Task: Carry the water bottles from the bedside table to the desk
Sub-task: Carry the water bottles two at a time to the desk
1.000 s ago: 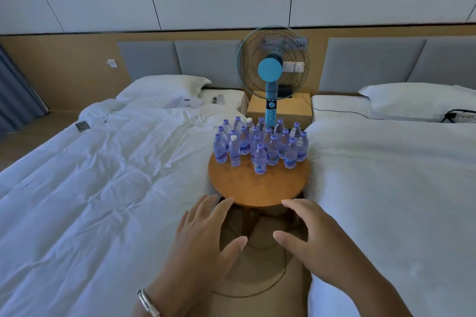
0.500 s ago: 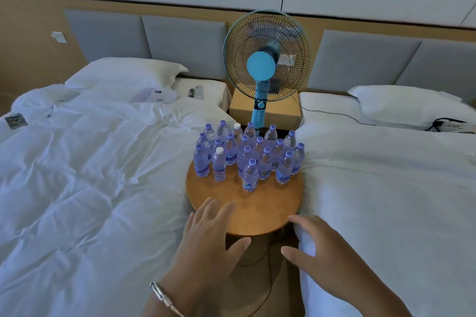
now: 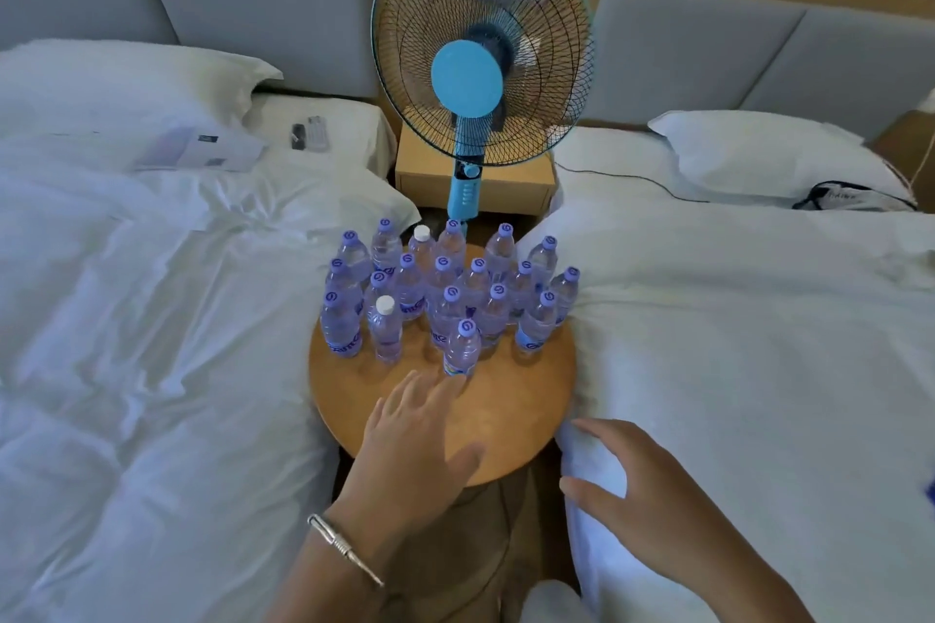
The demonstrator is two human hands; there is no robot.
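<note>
Several small clear water bottles [image 3: 445,288] with purple caps stand bunched on the far half of a round wooden bedside table [image 3: 511,415] between two beds. One bottle [image 3: 461,352] stands alone at the front of the bunch. My left hand [image 3: 415,440] is open above the table, fingers spread, fingertips just short of that front bottle. My right hand [image 3: 637,491] is open too, resting by the edge of the right bed, level with the table's near right rim. Neither hand holds anything. No desk is in view.
A blue standing fan [image 3: 473,81] rises right behind the table, in front of a wooden nightstand [image 3: 521,182]. White duvets of the left bed [image 3: 152,344] and right bed [image 3: 749,344] press against the table on both sides. A dark cable runs down under the table.
The view has closed in on the table. My left hand has reached forward over the tabletop towards the front bottle; my right hand has stayed low by the right bed's edge.
</note>
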